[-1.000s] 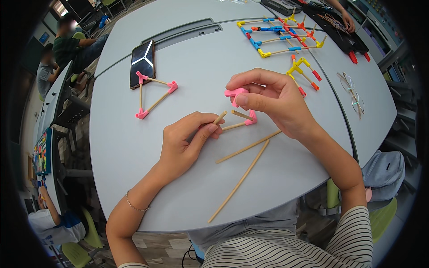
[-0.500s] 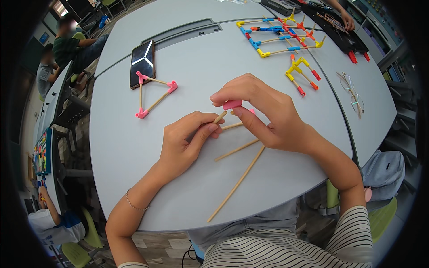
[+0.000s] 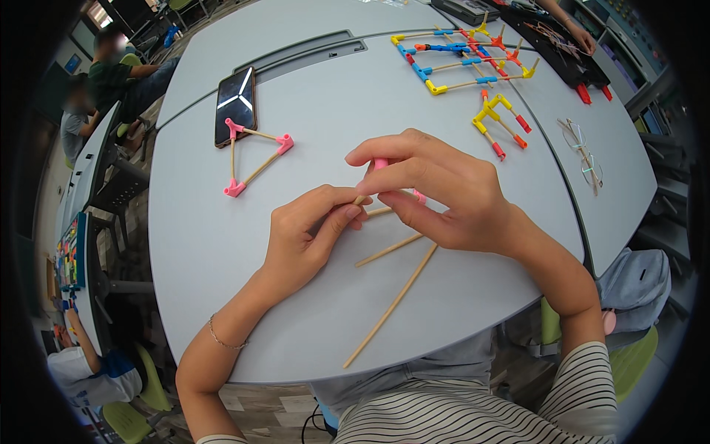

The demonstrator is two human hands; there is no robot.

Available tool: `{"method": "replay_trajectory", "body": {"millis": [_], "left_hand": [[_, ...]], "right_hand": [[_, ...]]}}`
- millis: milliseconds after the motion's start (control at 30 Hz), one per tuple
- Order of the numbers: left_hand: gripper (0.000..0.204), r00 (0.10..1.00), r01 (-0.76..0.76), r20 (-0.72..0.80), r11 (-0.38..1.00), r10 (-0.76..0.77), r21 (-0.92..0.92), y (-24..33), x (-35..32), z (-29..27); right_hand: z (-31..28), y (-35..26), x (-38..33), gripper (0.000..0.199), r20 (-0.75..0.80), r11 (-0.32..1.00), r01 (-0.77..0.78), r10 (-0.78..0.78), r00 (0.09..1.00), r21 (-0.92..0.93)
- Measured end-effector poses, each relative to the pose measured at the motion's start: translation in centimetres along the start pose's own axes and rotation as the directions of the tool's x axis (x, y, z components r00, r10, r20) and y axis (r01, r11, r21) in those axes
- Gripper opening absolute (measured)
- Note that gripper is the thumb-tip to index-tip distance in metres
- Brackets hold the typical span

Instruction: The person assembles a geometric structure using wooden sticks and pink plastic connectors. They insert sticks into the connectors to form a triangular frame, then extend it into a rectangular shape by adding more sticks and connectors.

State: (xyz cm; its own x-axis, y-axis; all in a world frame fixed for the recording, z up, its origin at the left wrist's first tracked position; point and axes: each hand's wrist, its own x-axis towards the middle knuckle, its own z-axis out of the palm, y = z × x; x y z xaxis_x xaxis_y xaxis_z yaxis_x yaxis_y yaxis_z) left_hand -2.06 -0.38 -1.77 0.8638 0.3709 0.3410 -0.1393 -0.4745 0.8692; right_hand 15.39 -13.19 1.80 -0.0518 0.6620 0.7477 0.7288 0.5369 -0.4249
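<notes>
A wooden stick (image 3: 359, 200) is pinched between the thumb and forefinger of my left hand (image 3: 303, 229). Curled over its upper end, my right hand (image 3: 447, 192) holds a pink plastic connector (image 3: 381, 163), mostly hidden behind the fingers. Whether stick and connector touch, I cannot tell. A second pink connector (image 3: 420, 196) shows partly behind the right thumb. Under the hands lie a long stick (image 3: 392, 305), a shorter stick (image 3: 387, 251) and part of another stick (image 3: 379, 212). To the left, a triangle of sticks with pink corner connectors (image 3: 285, 143) rests partly on a phone (image 3: 237, 100).
At the far right sits a multicoloured stick frame (image 3: 438, 90), with a small yellow-and-red assembly (image 3: 488, 115) nearer. Eyeglasses (image 3: 584, 157) lie by the table seam. Another person's hand (image 3: 584, 38) is at a black case (image 3: 562, 55). A grey bag (image 3: 636, 288) is at right.
My right hand's fingers have closed further around the pink connector and tilted it, covering more of it and the stick's end. The left hand stays put.
</notes>
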Motion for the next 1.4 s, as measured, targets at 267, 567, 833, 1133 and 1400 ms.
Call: {"method": "replay_trajectory", "body": {"millis": [267,567,833,1133,1400], "left_hand": [[0.015,1.0,-0.012,-0.016,1.0,0.012,-0.008,-0.27,-0.07,0.04],[0.013,1.0,-0.012,-0.02,1.0,0.012,-0.005,-0.37,-0.08,0.1],[0.015,0.999,-0.026,-0.018,1.0,0.027,0.017,-0.28,-0.05,0.05],[0.016,0.999,-0.033,-0.015,0.999,0.033,0.016,-0.06,0.05,0.12],[0.016,1.0,-0.025,0.0,1.0,0.025,0.012,-0.23,-0.03,-0.02]], "right_hand": [[0.04,0.09,0.03,0.032,0.023,0.999,0.039,-0.038,0.999,-0.031],[0.17,-0.14,0.11,0.047,0.034,0.998,0.046,-0.044,0.998,-0.05],[0.34,0.03,0.04,0.049,0.038,0.99,0.059,-0.055,0.998,-0.126],[0.29,-0.12,-0.2,0.048,0.039,0.995,-0.013,0.017,0.999,-0.103],[0.61,0.08,-0.33,0.047,0.018,0.998,0.011,-0.01,1.0,-0.067]]}}
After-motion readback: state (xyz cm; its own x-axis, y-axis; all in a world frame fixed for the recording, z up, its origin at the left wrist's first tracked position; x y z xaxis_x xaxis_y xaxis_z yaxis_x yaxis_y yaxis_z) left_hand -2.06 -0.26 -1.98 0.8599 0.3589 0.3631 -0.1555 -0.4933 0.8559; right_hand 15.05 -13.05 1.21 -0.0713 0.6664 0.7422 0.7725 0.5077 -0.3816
